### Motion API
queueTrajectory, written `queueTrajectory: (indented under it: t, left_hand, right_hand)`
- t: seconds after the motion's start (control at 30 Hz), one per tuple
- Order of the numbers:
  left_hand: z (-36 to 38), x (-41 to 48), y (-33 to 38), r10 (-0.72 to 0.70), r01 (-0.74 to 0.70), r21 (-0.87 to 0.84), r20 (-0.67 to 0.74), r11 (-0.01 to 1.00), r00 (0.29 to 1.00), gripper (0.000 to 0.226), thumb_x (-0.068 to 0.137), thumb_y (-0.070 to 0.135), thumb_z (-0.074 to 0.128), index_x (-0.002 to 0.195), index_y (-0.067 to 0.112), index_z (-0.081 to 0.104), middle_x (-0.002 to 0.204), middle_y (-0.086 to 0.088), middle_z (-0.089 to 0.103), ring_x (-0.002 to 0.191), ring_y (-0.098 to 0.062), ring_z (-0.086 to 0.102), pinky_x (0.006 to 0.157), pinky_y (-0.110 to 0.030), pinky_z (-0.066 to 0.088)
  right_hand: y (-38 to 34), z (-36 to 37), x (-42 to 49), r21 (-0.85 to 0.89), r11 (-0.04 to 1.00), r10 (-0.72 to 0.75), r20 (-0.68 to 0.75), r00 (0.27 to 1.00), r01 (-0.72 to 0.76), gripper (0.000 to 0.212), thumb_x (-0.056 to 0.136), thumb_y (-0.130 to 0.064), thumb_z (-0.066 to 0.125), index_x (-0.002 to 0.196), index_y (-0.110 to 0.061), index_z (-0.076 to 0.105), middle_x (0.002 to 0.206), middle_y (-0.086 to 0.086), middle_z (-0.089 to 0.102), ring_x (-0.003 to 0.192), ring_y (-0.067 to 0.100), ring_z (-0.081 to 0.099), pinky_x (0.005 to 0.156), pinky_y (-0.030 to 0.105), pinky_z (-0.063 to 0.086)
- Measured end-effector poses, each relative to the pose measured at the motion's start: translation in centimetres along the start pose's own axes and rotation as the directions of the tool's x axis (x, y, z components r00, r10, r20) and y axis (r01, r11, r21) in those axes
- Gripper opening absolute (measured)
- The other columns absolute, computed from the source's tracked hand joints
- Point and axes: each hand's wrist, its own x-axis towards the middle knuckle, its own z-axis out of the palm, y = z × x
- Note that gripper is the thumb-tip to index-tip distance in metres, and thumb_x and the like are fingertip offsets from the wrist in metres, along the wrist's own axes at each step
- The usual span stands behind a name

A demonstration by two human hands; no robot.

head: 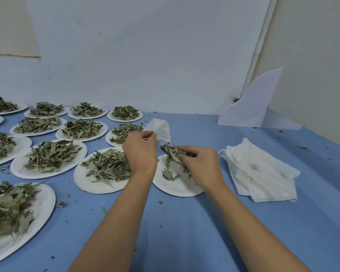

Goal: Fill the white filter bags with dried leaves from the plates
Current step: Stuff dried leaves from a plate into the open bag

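Observation:
My left hand (pixel 140 149) pinches a white filter bag (pixel 159 128) by its edge and holds it up above the table, its mouth toward me. My right hand (pixel 199 161) is closed around a bunch of dried leaves (pixel 172 154) just to the right of the bag, over a white paper plate (pixel 177 186) that holds a few leftover leaves. A stack of flat white filter bags (pixel 259 169) lies to the right of that plate.
Several white paper plates heaped with dried leaves (pixel 47 156) cover the left half of the blue table (pixel 185 232), the closest one (pixel 98 185) under my left wrist. A white curved panel (pixel 253 103) stands at the back right by the wall. Leaf crumbs are scattered about.

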Motion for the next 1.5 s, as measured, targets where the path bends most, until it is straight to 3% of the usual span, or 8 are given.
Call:
queueTrajectory:
  t: [0.23,0.53,0.67,0.9,1.07,1.17,1.37,1.5]
  left_hand:
    - [0.2,-0.4,-0.2,0.073,-0.078,0.080,0.063,0.994,0.995,0.014,0.090,0.015,0.064,0.090,0.007,0.075,0.087,-0.006,0.071,0.072,-0.014,0.064,0.063,-0.020,0.043]
    - [-0.5,-1.9,0.7,0.022,-0.011,-0.056,0.208,0.998,0.978,0.006,0.085,0.019,0.069,0.079,0.022,0.070,0.069,0.020,0.062,0.064,0.013,0.058,0.057,-0.001,0.040]
    - [-0.7,-2.0,1.1,0.010,0.034,-0.132,0.315,0.991,0.949,0.009,0.086,0.015,0.067,0.080,0.022,0.067,0.075,0.009,0.066,0.073,0.000,0.061,0.066,-0.018,0.049]
    - [-0.2,-2.6,1.6,0.048,0.071,-0.223,0.485,0.972,0.873,0.020,0.087,0.001,0.056,0.081,0.019,0.053,0.073,0.002,0.054,0.066,-0.006,0.054,0.067,-0.017,0.045]
    - [-0.1,-2.8,1.3,0.097,-0.008,-0.176,0.499,0.984,0.861,0.025,0.083,0.009,0.065,0.085,0.030,0.053,0.107,-0.004,0.052,0.088,-0.007,0.057,0.073,-0.012,0.047]
    - [-0.1,-2.6,1.1,0.117,-0.026,-0.189,0.491,0.982,0.863,0.026,0.081,0.007,0.071,0.089,0.026,0.056,0.118,-0.010,0.051,0.099,-0.017,0.060,0.087,-0.027,0.051]
    - [0.0,-2.1,0.7,0.177,-0.102,-0.193,0.426,0.976,0.887,0.025,0.078,0.016,0.076,0.094,0.023,0.057,0.114,-0.005,0.056,0.092,-0.005,0.058,0.078,-0.009,0.046]
    - [-0.1,-2.0,0.2,0.144,-0.058,-0.208,0.427,0.976,0.893,0.024,0.080,0.014,0.075,0.089,0.024,0.055,0.104,0.005,0.060,0.100,-0.010,0.057,0.087,-0.019,0.044]
  right_hand:
    - [-1.2,-1.5,0.5,0.425,0.903,0.053,0.051,0.997,-0.070,0.025,0.083,-0.001,0.068,0.083,-0.025,0.073,0.072,-0.009,0.074,0.068,0.003,0.069,0.062,0.013,0.052]
    - [0.2,-0.4,0.3,0.239,0.969,0.062,-0.018,0.998,-0.056,0.025,0.083,-0.007,0.068,0.084,-0.031,0.075,0.079,-0.013,0.074,0.078,0.006,0.071,0.073,0.018,0.055]
    - [0.0,-0.2,0.3,0.156,0.987,0.043,-0.045,0.998,-0.035,0.021,0.083,-0.009,0.068,0.088,-0.028,0.075,0.070,-0.023,0.070,0.070,-0.003,0.067,0.064,0.010,0.050]
    - [0.0,0.0,0.6,0.096,0.995,0.028,-0.130,0.991,-0.016,0.019,0.084,-0.009,0.067,0.099,-0.018,0.076,0.074,-0.022,0.064,0.065,-0.017,0.059,0.057,0.001,0.041]
    - [0.0,0.1,0.6,0.083,0.996,-0.014,-0.127,0.992,0.024,0.024,0.085,-0.006,0.063,0.105,-0.016,0.074,0.080,-0.019,0.065,0.068,-0.021,0.056,0.060,-0.001,0.040]
    - [0.0,0.1,0.6,0.060,0.998,-0.022,-0.082,0.996,0.027,0.030,0.087,-0.003,0.055,0.107,-0.018,0.072,0.084,-0.019,0.066,0.071,-0.018,0.057,0.060,0.000,0.040]
    - [-0.3,0.1,0.8,0.258,0.962,0.094,0.018,0.995,-0.095,0.036,0.093,-0.001,0.047,0.121,-0.020,0.058,0.111,0.002,0.066,0.097,0.013,0.064,0.085,0.025,0.051]
    - [-1.1,0.0,0.8,0.417,0.890,0.158,0.095,0.983,-0.184,0.042,0.091,0.000,0.041,0.125,-0.018,0.057,0.114,0.001,0.067,0.103,0.015,0.064,0.091,0.028,0.051]
